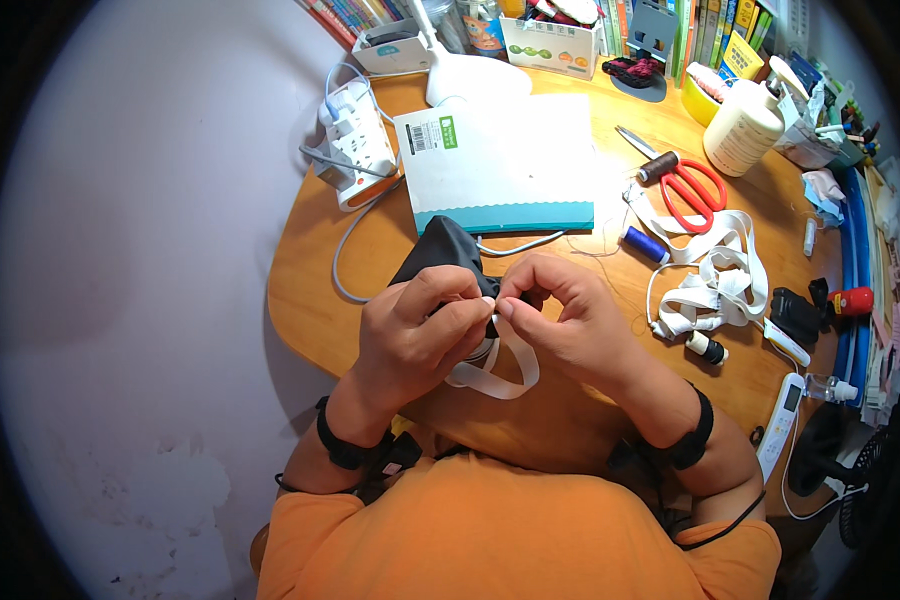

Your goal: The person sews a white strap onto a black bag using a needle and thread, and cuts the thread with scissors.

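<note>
My left hand (420, 325) is closed, its thumb and forefinger pinched together, with a piece of black cloth (438, 250) gathered behind and under its fingers. A fold of that cloth shows between the two hands. My right hand (565, 315) meets the left fingertip to fingertip in a pinch; whatever is between its tips is too small to make out. Below the hands hangs a loop of white elastic band (510, 380), its upper end hidden by the fingers.
Beyond my hands lies a white and teal folder (500, 160). To the right are red-handled scissors (705, 200), brown thread (658, 167), blue thread (646, 245) and a heap of white elastic (710, 295). A power strip (358, 140) and lamp base (480, 80) stand at the far left.
</note>
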`<state>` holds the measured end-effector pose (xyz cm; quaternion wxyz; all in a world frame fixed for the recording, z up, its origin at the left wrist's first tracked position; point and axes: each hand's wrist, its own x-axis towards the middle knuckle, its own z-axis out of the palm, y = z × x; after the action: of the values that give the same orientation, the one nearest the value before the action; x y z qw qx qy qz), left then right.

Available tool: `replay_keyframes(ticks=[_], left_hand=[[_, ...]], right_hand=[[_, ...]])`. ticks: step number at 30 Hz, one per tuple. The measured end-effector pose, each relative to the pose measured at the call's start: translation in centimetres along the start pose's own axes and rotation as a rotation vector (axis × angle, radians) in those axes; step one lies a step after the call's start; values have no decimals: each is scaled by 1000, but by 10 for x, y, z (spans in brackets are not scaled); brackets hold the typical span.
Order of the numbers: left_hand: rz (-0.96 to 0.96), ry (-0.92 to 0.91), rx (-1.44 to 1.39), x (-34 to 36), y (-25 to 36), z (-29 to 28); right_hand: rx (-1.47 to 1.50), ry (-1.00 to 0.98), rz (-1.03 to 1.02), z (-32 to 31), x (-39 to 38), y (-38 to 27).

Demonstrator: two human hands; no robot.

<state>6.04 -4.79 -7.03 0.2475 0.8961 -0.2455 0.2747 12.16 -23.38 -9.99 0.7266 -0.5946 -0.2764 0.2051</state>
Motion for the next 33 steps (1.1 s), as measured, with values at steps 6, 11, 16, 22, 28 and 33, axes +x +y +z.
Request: replay_keyframes(ticks=[6, 11, 16, 22, 28, 33], left_hand=[[2, -12, -19, -1, 0, -1], [8, -23, -24, -1, 0, -4], [-1, -9, -38, -1, 3, -7], [84, -62, -60, 2, -1, -9], [-351, -143, -415, 2, -6, 6], [-594, -286, -631, 5, -13, 19]], right_hand=[[-90, 25, -73, 0, 0, 2], [-105, 35, -105, -1, 0, 5], [-125, 76, -130, -2, 2, 3], [-208, 89, -182, -5, 3, 3], [-187, 152, -174, -5, 4, 9], [-253, 142, -223, -15, 6, 13]])
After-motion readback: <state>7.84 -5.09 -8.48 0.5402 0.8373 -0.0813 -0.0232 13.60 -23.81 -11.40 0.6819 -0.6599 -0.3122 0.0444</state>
